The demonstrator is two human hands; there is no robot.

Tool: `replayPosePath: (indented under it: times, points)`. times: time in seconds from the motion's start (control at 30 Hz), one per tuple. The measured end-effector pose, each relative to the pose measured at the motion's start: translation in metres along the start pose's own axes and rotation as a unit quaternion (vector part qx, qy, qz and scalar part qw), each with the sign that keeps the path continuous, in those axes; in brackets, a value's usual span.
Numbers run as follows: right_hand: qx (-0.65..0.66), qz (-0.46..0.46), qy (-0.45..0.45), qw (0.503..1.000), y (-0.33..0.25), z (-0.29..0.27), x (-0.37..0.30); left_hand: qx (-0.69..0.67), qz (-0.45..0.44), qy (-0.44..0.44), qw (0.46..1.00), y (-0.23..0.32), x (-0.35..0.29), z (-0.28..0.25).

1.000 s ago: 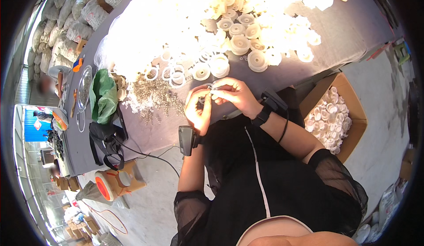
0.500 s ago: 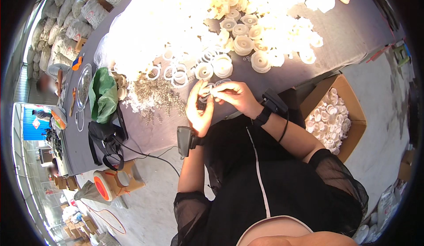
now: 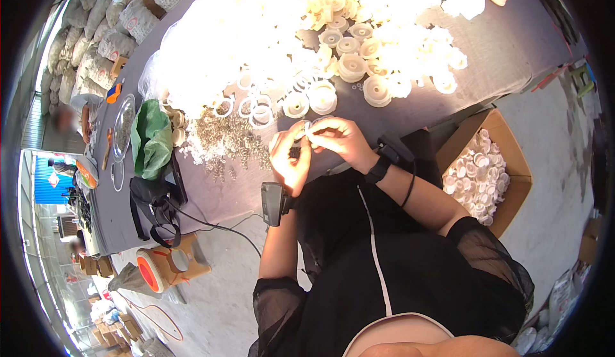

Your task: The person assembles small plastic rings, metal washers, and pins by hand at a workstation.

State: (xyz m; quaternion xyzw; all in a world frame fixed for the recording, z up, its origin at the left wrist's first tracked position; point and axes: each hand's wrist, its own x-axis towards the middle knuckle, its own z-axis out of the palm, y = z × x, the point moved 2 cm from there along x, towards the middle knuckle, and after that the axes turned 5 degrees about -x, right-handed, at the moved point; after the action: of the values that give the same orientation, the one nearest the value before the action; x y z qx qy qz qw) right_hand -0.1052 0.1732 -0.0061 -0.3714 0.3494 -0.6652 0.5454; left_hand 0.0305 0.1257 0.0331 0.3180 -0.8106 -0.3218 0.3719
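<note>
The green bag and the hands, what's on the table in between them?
In the head view, a pile of small metal bits lies between the green bag and the left hand.

Glossy white plastic rings [image 3: 320,97] lie on matt grey cloth [image 3: 500,43] beside shiny metal springs [image 3: 224,140].

Small factory assembly workshop, long grey cloth-covered workbench [image 3: 487,56] heaped with white round plastic parts [image 3: 346,49], open brown cardboard box [image 3: 512,165] of finished pieces, stacked pale filled sacks [image 3: 96,36], bare concrete floor [image 3: 211,280]
</note>
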Motion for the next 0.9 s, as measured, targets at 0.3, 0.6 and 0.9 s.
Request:
replayPosePath:
  times: [0.3, 0.6, 0.9]
  points:
    - [0.007, -0.052, 0.033, 0.998, -0.006, 0.0, -0.008, -0.188, -0.071, 0.025, 0.979, 0.0, -0.003, 0.001]
    - [-0.003, -0.042, -0.027, 0.999, -0.009, 0.014, -0.008, 0.174, 0.187, 0.072, 0.964, -0.007, -0.003, -0.007]
    - [0.038, 0.082, -0.022, 0.996, -0.02, 0.017, -0.009, -0.181, -0.054, 0.048, 0.981, -0.02, -0.008, -0.011]
